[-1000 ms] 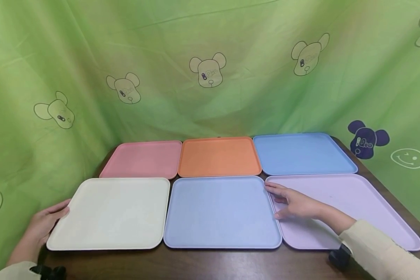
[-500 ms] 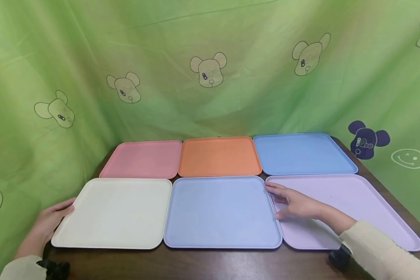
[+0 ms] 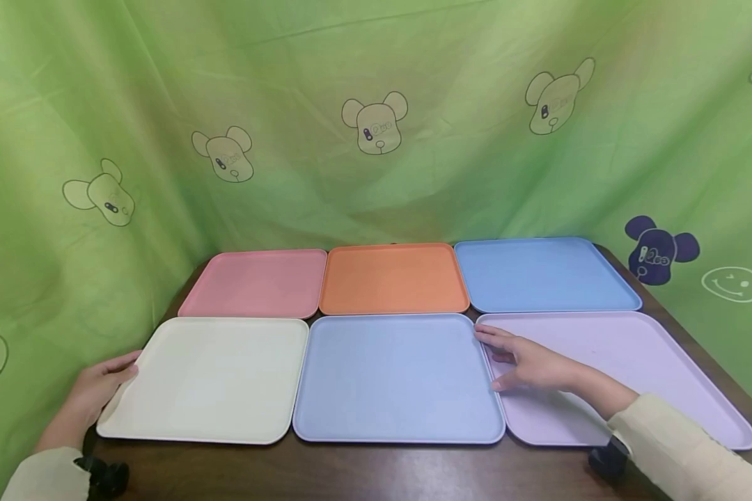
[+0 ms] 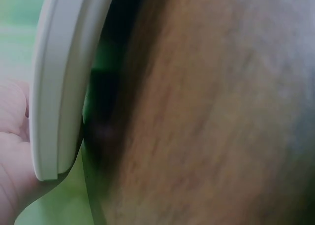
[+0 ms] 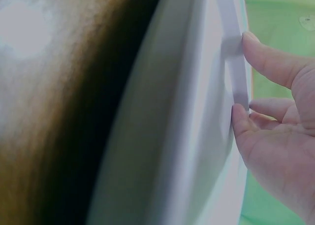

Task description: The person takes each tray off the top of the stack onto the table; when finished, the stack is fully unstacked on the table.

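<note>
A white tray (image 3: pixel 207 379) lies at the near left, its right edge against a pale blue tray (image 3: pixel 397 379) in the middle. My left hand (image 3: pixel 97 390) grips the white tray's left edge; in the left wrist view the rim (image 4: pixel 56 87) sits against the palm, with a dark gap between the tray and the tabletop. My right hand (image 3: pixel 533 365) reaches over the lilac tray (image 3: pixel 627 376), fingers spread and fingertips touching the rims where the pale blue and lilac trays meet. The right wrist view shows those fingertips against a pale rim (image 5: pixel 236 82).
Behind stands a second row of trays: pink (image 3: pixel 257 285), orange (image 3: pixel 395 278) and blue (image 3: pixel 545 275), side by side. A brown wooden table (image 3: pixel 351 473) bears them all. A green curtain (image 3: pixel 301 174) with bear-head prints hangs behind and at both sides.
My left hand has moved to the right with the white tray, whose right edge has come closer to the pale blue tray. My right hand stays in place.
</note>
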`<state>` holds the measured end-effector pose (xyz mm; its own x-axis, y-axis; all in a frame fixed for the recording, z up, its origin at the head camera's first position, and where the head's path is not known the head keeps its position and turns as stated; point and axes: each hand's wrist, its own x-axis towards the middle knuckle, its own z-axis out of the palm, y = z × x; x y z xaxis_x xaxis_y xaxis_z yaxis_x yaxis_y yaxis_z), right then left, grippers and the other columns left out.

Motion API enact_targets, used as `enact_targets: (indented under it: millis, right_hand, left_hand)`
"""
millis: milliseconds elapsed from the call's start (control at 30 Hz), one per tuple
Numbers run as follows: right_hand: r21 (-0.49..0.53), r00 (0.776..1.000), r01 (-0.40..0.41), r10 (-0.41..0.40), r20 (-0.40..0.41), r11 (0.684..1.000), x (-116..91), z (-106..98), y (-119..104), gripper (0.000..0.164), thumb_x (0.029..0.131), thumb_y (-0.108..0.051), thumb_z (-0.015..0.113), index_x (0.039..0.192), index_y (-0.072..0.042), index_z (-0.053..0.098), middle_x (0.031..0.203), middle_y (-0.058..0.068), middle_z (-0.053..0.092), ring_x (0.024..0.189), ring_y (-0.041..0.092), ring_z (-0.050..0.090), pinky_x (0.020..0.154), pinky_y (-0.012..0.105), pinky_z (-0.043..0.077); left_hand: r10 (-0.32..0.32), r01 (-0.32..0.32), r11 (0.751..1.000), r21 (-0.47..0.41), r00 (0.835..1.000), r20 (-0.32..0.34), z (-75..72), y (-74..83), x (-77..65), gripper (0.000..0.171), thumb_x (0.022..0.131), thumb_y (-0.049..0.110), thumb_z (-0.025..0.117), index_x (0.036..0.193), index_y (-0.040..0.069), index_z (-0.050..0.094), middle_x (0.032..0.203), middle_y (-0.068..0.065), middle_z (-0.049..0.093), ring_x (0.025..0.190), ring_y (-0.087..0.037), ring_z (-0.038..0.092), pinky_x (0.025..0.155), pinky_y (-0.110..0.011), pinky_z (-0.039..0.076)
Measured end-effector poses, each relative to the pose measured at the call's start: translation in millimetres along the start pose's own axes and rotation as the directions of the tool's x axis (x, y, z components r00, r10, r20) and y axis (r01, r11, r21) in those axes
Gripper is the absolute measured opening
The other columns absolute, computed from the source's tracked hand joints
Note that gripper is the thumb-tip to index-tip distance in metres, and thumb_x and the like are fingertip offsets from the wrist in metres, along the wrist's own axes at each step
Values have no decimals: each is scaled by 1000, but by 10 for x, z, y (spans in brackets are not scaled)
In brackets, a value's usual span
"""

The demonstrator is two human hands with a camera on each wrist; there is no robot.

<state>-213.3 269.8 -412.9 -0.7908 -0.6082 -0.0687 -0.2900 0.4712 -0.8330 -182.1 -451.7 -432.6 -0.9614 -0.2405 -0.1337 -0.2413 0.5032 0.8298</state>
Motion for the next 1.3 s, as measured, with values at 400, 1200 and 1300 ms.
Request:
enact_targets:
  millis: [400, 1200, 1300]
  right_hand:
    - [7, 1000, 19, -19, 7, 1000, 5, 2, 0, 91, 77, -8, 78, 144, 18, 23, 153, 35, 7, 128, 57, 32, 99, 44, 39]
    - [20, 1000, 3, -4, 9, 1000, -3, -7, -6, 91, 77, -8, 78, 145, 17, 23, 154, 33, 8, 129, 56, 31, 99, 43, 40]
    - [20, 1000, 9, -9, 10, 1000, -2, -5, -13, 90, 77, -8, 78, 144, 17, 23, 154, 34, 8, 129, 56, 32, 99, 43, 40]
  left_hand:
    - [110, -97, 979, 178, 992, -66, 85, 21, 5, 46, 94, 12, 63, 130, -14, 50, 105, -19, 69, 76, 18, 46, 66, -11, 43]
    - [173, -154, 962, 224, 982, -71, 132, 53, -29, 42, 91, 3, 61, 127, -16, 52, 111, -31, 63, 75, 16, 46, 63, -15, 46]
    - [189, -172, 962, 211, 980, -64, 134, 55, -33, 43, 91, 2, 61, 128, -17, 51, 111, -32, 63, 76, 16, 47, 64, -14, 46]
